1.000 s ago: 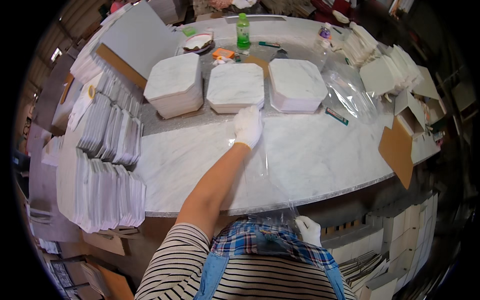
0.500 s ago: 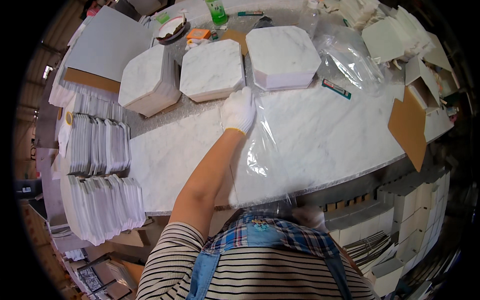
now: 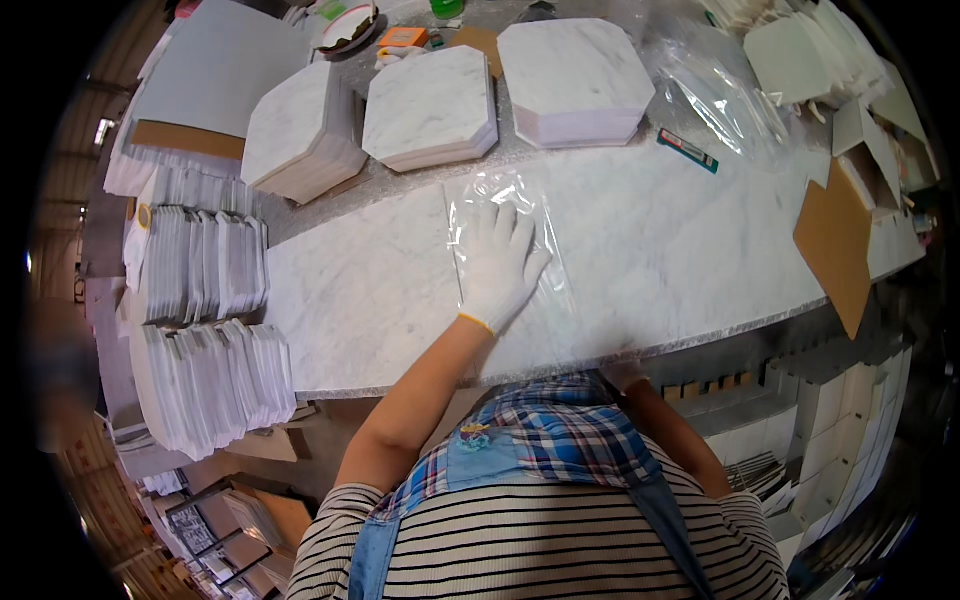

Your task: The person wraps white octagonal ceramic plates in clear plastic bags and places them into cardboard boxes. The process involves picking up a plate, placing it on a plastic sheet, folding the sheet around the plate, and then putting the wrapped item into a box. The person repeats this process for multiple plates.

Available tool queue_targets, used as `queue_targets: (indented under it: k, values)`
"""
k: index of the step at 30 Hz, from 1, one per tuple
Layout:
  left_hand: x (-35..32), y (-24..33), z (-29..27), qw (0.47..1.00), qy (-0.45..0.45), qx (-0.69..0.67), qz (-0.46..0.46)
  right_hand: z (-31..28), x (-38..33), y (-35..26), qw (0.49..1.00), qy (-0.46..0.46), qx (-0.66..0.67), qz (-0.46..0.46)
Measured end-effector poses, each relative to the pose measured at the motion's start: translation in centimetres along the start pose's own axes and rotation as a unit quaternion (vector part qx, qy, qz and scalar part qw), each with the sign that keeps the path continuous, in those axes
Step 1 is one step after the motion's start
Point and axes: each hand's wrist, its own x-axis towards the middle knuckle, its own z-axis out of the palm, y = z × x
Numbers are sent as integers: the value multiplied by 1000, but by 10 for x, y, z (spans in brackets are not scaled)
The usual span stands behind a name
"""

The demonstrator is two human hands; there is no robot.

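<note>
So the left hand (image 3: pixel 500 262), in a white glove, is lying flat with its fingers spread wide on a clear plastic bag (image 3: pixel 510 255), pressing it down on the marble desk (image 3: pixel 660 240). It's not gripping anything, just resting palm-down on the film. The bag is sitting about mid-desk, running from the hand toward the near edge, and it's crinkling a bit at its far end.

The right hand (image 3: pixel 622 376) is mostly tucked under the near edge of the desk, just right of the person's chest. Only a bit of white glove is peeking out, so I can't tell whether it's open or holding something.

Far side of the desk, three stacks of octagonal marble tiles (image 3: pixel 432 105) are sitting in a row, well apart from the bag. To the right of them there's a loose heap of more clear bags (image 3: pixel 715 100), with a small dark marker pen (image 3: pixel 687 150) lying just near it. Over on the left, piles of folded white cardboard (image 3: pixel 205 265) are lining up beside the desk. A brown cardboard sheet (image 3: pixel 835 245) is resting at the right end.
</note>
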Motion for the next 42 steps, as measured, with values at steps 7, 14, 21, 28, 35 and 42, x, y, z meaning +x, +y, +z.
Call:
queue_targets:
  k: [7, 14, 21, 28, 35, 42]
  values:
    - [-23, 4, 11, 998, 41, -32, -26, -144, -11, -18, 936, -341, -60, -66]
    - [-17, 7, 0, 996, 6, -71, -55, -246, 104, -93, 966, -42, 255, 33]
    - [-12, 4, -2, 994, 42, -98, -1, -209, 221, -127, 858, -82, 501, 77]
    - [-23, 6, 6, 986, 149, -77, -19, -232, 208, -136, 794, -12, 598, 110]
    - [-26, 31, -8, 993, 14, -118, 11, -231, 226, -116, 925, 86, 369, -22]
    - [-24, 36, 17, 993, -77, -41, 75, -230, 255, -99, 964, 160, 205, -61]
